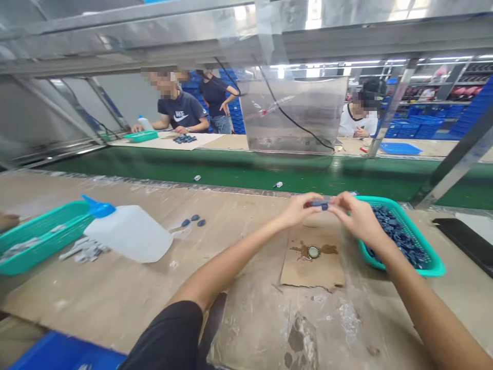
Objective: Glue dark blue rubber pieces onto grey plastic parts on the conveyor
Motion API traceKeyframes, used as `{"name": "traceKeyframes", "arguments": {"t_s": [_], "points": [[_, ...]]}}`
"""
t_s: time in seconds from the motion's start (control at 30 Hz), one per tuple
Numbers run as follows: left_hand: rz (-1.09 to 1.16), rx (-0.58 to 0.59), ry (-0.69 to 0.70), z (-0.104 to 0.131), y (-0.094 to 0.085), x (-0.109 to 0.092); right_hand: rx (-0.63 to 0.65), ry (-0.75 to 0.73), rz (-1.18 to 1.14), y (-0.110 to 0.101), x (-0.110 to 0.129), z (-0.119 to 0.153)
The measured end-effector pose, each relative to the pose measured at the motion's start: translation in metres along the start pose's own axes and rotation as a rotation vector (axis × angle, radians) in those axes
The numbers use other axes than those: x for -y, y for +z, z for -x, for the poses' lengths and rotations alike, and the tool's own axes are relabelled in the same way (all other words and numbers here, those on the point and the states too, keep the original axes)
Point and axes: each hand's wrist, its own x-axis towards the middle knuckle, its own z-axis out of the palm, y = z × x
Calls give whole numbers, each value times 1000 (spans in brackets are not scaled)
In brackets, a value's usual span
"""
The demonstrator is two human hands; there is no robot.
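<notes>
Both hands meet above the far edge of a cardboard piece. My left hand (302, 208) pinches one end of a small dark blue part (319, 204). The fingers of my right hand (356, 216) are closed on the part's other end. Below them, the cardboard piece (311, 272) bears a small round pale object (313, 252) amid brown stains. Just right of my right hand, a green basket (437, 259) holds many dark blue parts (400, 234).
A white bottle (133, 234) with a blue cap lies left, near grey pieces (84, 249) and another green basket (23, 262). Three dark pieces (186, 222) lie mid-table. Beyond runs a green belt (231, 172); people work behind it. A black object (466, 241) lies right.
</notes>
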Motion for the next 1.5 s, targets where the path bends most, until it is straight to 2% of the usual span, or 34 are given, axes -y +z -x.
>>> {"name": "traceKeyframes", "arguments": {"t_s": [0.07,0.13,0.23,0.37,0.47,0.57,0.63,0.73,0.87,0.93,1.03,1.07,1.13,1.23,1.33,1.5], "points": [[-181,-40,-224,-37,0,28,-57,92,174,-25,-29,-7],[-283,-93,-327,-67,1,51,-66,212,293,-47,-56,-9],[-334,-133,-354,-93,1,73,95,293,408,-59,-83,-4],[-340,-217,-402,-100,-9,88,279,200,605,-41,-96,2],[-269,-230,-513,-97,-22,99,348,179,673,-29,-102,0],[-137,-258,-570,-93,-30,105,378,175,684,-28,-108,-8],[-20,-325,-560,-88,-32,102,395,179,672,-30,-112,-15],[208,-449,-532,-77,-33,86,426,186,619,-34,-116,-23],[521,-529,-543,-40,-35,54,450,222,503,-42,-121,-31],[677,-502,-582,-11,-34,40,431,242,433,-47,-122,-33],[998,-357,-625,36,-29,24,348,277,303,-54,-123,-30],[1055,-322,-626,49,-28,21,304,292,250,-57,-121,-27],[1087,-324,-633,65,-29,18,212,320,152,-61,-116,-20],[1070,-402,-651,68,-33,18,15,388,-187,-61,-99,-8],[1065,-400,-677,62,-35,15,-121,448,-522,-51,-76,-1],[1104,-291,-692,63,-31,9,-69,495,-642,-23,-37,2]]}}
